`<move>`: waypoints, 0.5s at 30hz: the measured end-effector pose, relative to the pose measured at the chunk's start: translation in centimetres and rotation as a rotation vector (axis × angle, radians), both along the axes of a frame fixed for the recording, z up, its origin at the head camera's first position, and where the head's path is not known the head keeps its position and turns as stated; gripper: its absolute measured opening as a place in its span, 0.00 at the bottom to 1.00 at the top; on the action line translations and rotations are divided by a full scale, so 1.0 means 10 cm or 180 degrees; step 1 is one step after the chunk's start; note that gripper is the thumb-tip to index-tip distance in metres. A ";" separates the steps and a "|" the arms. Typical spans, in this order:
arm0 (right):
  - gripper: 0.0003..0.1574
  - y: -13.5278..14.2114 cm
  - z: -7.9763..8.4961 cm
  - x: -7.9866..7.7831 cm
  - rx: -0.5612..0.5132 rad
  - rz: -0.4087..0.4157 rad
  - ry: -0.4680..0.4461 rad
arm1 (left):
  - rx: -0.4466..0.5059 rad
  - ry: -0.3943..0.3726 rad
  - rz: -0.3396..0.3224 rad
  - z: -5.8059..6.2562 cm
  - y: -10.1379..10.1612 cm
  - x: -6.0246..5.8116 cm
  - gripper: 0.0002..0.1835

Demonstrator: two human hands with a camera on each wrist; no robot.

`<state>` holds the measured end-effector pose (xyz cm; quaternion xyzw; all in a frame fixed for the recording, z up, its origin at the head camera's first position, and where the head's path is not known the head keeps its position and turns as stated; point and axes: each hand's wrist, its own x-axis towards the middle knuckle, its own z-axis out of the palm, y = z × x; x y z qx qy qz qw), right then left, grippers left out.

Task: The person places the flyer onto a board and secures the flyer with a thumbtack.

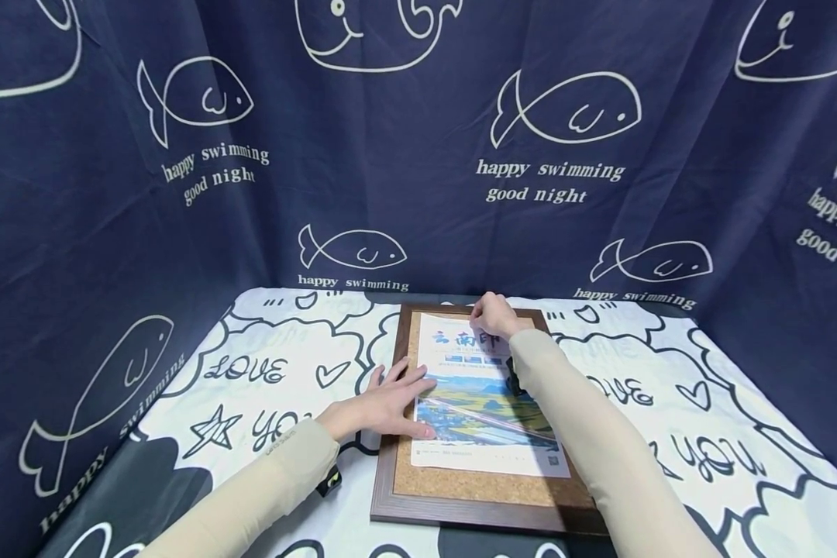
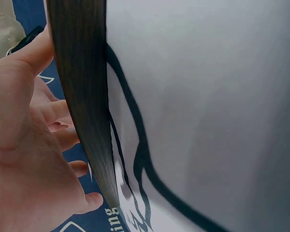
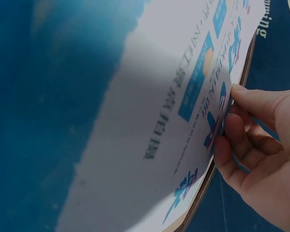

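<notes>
A printed paper poster (image 1: 474, 415) with a landscape picture and blue characters lies on a cork board (image 1: 460, 487) with a dark wooden frame (image 1: 390, 465). My left hand (image 1: 384, 407) is spread flat over the board's left side, its thumb on the poster. In the left wrist view the hand (image 2: 29, 130) sits beside the frame's dark edge (image 2: 82, 92). At the board's top, my right hand (image 1: 495, 316) has curled fingers at the poster's upper edge. The right wrist view shows that hand (image 3: 266, 145) pinching the paper (image 3: 135, 159) near its printed characters; whether something small is between the fingertips is hidden.
The board lies on a white cloth (image 1: 272, 364) with black lettering and doodles. Behind and at both sides hangs a navy curtain (image 1: 425, 155) with fish drawings. A small black device (image 1: 329, 482) is at the left wrist.
</notes>
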<state>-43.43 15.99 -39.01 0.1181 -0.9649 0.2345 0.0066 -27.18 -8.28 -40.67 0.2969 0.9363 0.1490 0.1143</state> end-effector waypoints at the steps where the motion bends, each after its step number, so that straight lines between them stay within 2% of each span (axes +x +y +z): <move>1: 0.06 0.00 0.00 0.00 -0.0003 -0.0003 -0.0008 | 0.0003 -0.0003 0.0007 0.00 0.00 0.00 0.45; 15: 0.06 0.00 0.00 0.00 0.0060 -0.0049 -0.0016 | 0.0034 -0.0064 0.0036 0.03 0.00 0.02 0.45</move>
